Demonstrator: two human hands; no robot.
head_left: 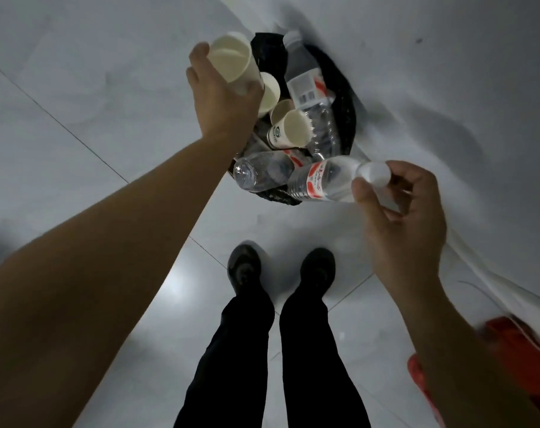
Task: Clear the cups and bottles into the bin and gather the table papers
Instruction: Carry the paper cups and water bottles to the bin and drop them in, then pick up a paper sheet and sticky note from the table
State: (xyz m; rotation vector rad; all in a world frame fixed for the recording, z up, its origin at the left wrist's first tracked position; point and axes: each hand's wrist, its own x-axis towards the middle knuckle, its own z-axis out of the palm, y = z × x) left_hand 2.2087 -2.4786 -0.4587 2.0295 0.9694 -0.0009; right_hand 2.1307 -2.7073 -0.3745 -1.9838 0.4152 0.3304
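Note:
A bin [344,97] lined with a black bag stands on the floor in front of me. Several clear plastic bottles and cream paper cups fill it, among them a bottle [305,78] leaning at the back and a printed cup [288,128] in the middle. My left hand [222,97] grips a cream paper cup [231,61] over the bin's left rim. My right hand [398,217] pinches the capped end of a clear bottle with a red label [321,180], lying sideways over the bin's near rim.
Pale tiled floor lies all around the bin. My legs in dark trousers and black shoes [244,267] stand just short of it. A red object [516,353] and a white edge [491,273] sit at the lower right.

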